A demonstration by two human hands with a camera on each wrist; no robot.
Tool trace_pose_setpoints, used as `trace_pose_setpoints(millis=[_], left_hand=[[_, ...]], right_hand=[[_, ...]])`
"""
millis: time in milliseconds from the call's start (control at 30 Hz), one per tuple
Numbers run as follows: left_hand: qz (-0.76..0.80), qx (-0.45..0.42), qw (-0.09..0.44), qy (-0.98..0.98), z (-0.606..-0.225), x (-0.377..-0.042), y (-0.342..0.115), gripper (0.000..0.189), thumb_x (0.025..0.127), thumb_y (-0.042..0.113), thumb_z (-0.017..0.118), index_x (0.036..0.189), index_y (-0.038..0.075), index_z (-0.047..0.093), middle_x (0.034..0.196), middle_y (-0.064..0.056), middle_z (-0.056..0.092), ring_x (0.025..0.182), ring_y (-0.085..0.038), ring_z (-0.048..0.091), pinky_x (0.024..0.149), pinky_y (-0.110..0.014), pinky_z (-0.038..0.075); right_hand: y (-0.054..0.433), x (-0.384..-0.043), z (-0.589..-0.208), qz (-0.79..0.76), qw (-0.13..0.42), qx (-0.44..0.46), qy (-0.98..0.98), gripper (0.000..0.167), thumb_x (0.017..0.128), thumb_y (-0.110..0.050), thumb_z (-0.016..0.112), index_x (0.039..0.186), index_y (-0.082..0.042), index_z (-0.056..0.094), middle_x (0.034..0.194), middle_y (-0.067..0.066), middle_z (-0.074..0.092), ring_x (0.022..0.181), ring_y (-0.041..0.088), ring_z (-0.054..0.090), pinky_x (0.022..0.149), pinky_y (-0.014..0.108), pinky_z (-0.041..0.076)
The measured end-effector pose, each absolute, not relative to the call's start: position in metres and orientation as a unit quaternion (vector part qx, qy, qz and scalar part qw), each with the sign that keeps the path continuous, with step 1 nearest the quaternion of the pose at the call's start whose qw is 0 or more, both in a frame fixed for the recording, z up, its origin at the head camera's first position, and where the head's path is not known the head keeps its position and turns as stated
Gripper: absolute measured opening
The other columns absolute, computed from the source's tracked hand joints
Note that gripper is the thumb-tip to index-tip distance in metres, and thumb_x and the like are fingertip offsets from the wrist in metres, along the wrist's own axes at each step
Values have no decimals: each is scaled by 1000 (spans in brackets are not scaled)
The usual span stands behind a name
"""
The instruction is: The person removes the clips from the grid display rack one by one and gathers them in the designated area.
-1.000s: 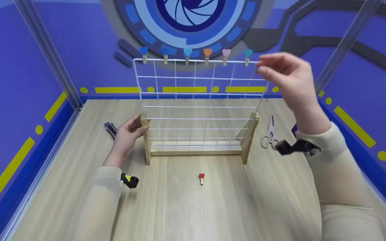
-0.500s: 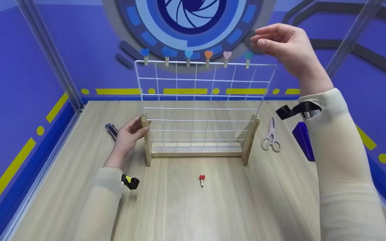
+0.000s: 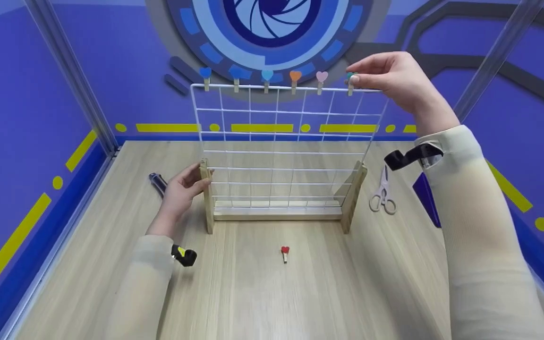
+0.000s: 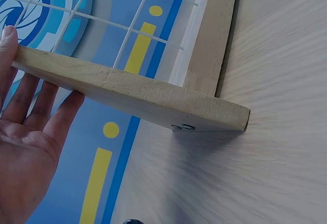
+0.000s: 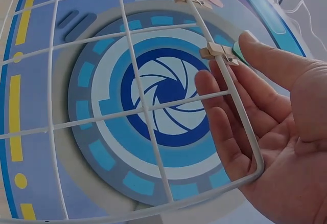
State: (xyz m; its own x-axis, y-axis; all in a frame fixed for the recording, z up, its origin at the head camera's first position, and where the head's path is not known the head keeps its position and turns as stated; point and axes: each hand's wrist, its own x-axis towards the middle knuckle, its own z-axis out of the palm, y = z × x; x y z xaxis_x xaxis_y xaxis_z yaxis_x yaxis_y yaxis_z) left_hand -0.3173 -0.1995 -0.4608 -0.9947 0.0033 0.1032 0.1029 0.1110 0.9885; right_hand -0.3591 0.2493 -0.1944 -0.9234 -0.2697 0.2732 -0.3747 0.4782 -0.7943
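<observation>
A white wire grid (image 3: 276,112) stands upright in a wooden stand (image 3: 276,215). My left hand (image 3: 180,196) grips the stand's left side post (image 4: 107,78), thumb on one side and fingers on the other. Along the grid's top wire sit several heart clothespins: two dark blue, a light blue (image 3: 267,80), an orange (image 3: 294,81) and a pink (image 3: 321,81). At the right end, my right hand (image 3: 402,82) pinches the green heart clothespin (image 5: 219,53), which is clipped on the wire; its thumb partly covers the heart. A red heart clothespin (image 3: 285,254) lies on the table before the stand.
Scissors (image 3: 383,196) lie to the right of the stand, with a purple object (image 3: 427,198) beyond them, partly hidden by the right sleeve. A dark-handled tool (image 3: 157,183) lies behind the left hand. Blue panels (image 3: 130,71) enclose the table.
My right hand lifted away from the grid's top right corner, then came down and left onto the green heart clothespin. The left hand keeps its hold on the post.
</observation>
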Motion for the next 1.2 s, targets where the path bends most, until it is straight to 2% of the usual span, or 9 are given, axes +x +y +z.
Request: trace_pose_setpoints(millis=[100, 200, 367, 600, 767, 833, 1033, 1200], left_hand=[[-662, -31, 35, -748, -461, -317, -200, 67, 99, 18, 71, 157, 7, 40, 151, -19, 54, 132, -19, 55, 100, -17, 53], [-657, -32, 34, -752, -462, -317, -200, 68, 99, 21, 71, 157, 8, 40, 152, -19, 53, 136, -23, 53, 103, -18, 53], [-662, -37, 37, -748, -463, -317, -200, 65, 98, 18, 71, 156, 8, 43, 149, -19, 56, 129, -16, 57, 100, -17, 54], [-667, -34, 37, -744, -462, -317, -199, 63, 99, 15, 70, 156, 7, 43, 148, -19, 56, 124, -10, 58, 99, -15, 54], [-670, -35, 39, -741, -461, -317, -198, 63, 99, 12, 69, 156, 6, 42, 149, -20, 56, 119, -4, 59, 96, -14, 54], [-669, -33, 38, -741, -461, -318, -199, 64, 99, 12, 69, 157, 7, 42, 149, -20, 56, 121, -6, 59, 96, -13, 54], [-658, -34, 39, -751, -461, -318, -199, 64, 99, 15, 69, 157, 8, 42, 150, -17, 56, 132, -19, 57, 99, -16, 54], [-654, -36, 41, -755, -462, -319, -200, 63, 99, 17, 70, 156, 9, 44, 148, -16, 58, 129, -15, 58, 99, -17, 55]], right_hand=[[248, -359, -195, 464, 57, 173, -867, 30, 89, -32, 82, 111, -13, 78, 90, -11, 75, 95, 12, 65, 94, 25, 50], [248, -358, -195, 457, 66, 159, -873, 30, 88, -34, 83, 109, -13, 79, 88, -12, 74, 95, 13, 63, 94, 27, 47], [247, -356, -198, 473, 83, 152, -864, 32, 87, -34, 84, 108, -11, 79, 89, -10, 74, 93, 13, 60, 92, 28, 44], [245, -355, -202, 502, 116, 185, -837, 21, 86, -22, 85, 98, -7, 80, 83, -9, 75, 80, 12, 65, 76, 19, 52], [244, -355, -205, 535, 133, 205, -809, 16, 87, -14, 84, 95, -2, 79, 81, -7, 77, 76, 10, 71, 76, 17, 56], [244, -354, -205, 554, 139, 215, -792, 14, 87, -11, 83, 94, 1, 78, 80, -5, 78, 75, 10, 73, 76, 17, 58], [245, -352, -202, 593, 175, 243, -748, 11, 85, -4, 83, 91, 4, 78, 79, -2, 78, 70, 9, 70, 63, 15, 54], [243, -343, -199, 540, 215, 251, -774, 9, 87, -7, 82, 95, -2, 79, 83, -8, 76, 70, 7, 65, 62, 15, 50]])
